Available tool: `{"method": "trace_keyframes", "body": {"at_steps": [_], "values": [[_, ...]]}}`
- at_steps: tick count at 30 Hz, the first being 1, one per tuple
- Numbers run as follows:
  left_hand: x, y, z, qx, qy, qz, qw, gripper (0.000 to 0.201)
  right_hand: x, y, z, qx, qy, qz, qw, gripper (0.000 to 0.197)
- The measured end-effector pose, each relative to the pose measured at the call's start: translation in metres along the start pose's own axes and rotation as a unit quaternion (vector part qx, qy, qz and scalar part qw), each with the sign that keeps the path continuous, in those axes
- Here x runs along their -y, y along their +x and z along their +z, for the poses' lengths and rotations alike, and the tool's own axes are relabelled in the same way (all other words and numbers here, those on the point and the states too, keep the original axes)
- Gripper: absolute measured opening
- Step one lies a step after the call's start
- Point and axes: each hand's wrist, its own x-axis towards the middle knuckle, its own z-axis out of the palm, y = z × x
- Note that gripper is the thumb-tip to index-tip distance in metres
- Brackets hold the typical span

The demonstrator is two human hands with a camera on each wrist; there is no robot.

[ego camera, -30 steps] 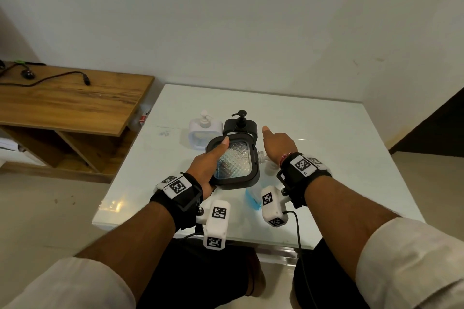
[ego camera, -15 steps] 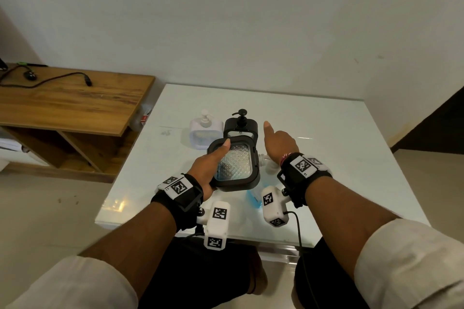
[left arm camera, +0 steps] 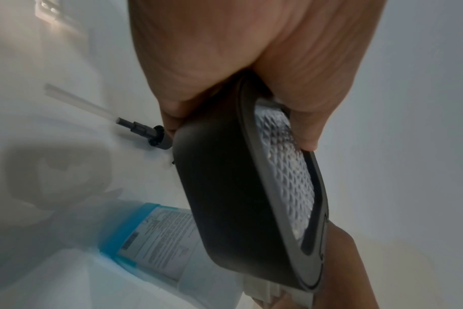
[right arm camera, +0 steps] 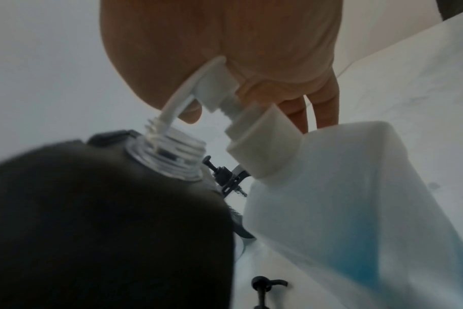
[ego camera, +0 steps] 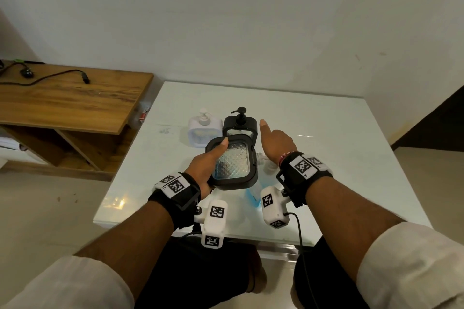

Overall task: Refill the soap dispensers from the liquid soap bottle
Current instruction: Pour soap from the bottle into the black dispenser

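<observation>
At lower centre the left hand (ego camera: 203, 168) grips a tilted, pumpless black dispenser (ego camera: 233, 165) while the right hand (ego camera: 276, 143), fingers loose, presses the liquid soap bottle (ego camera: 251, 195) pump, spout at its neck, so filling looks underway; behind, the white dispenser (ego camera: 204, 130) and second black dispenser (ego camera: 241, 124) stand capped, levels unreadable.

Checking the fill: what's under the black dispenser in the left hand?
Blue soap bottle and a detached black pump on the table; the dispenser hides most of the bottle from above.
</observation>
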Motion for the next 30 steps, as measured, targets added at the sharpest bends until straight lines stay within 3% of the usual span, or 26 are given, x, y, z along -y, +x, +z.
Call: {"method": "trace_keyframes", "body": {"at_steps": [4, 8, 12, 15, 19, 23, 27, 30], "values": [[-0.001, 0.002, -0.001, 0.006, 0.0, -0.005, 1.0, 0.048, 0.001, 0.003, -0.001, 0.003, 0.011, -0.006, 1.0, 0.073], [0.001, 0.007, -0.003, 0.003, 0.008, -0.003, 1.0, 0.048, -0.001, -0.003, 0.0, -0.007, -0.018, 0.0, 1.0, 0.083], [0.003, 0.007, -0.002, 0.0, 0.019, 0.005, 1.0, 0.071, -0.002, -0.005, -0.003, -0.013, -0.015, -0.007, 1.0, 0.08], [0.005, 0.006, -0.004, 0.005, 0.013, 0.006, 1.0, 0.076, -0.003, -0.003, -0.002, -0.001, 0.009, -0.01, 1.0, 0.074], [0.004, 0.004, -0.003, 0.008, 0.006, 0.006, 1.0, 0.075, 0.0, -0.001, -0.004, -0.002, 0.02, -0.013, 1.0, 0.07], [0.003, 0.005, -0.001, 0.018, -0.005, 0.0, 1.0, 0.062, 0.0, -0.005, 0.0, 0.0, 0.009, -0.016, 1.0, 0.073], [0.003, 0.0, 0.001, 0.01, 0.0, -0.001, 1.0, 0.074, -0.002, -0.007, -0.001, -0.018, -0.032, -0.029, 0.999, 0.079], [0.002, -0.003, 0.004, 0.016, -0.003, 0.004, 1.0, 0.071, -0.003, -0.003, -0.003, 0.001, -0.006, -0.018, 1.0, 0.076]]}}
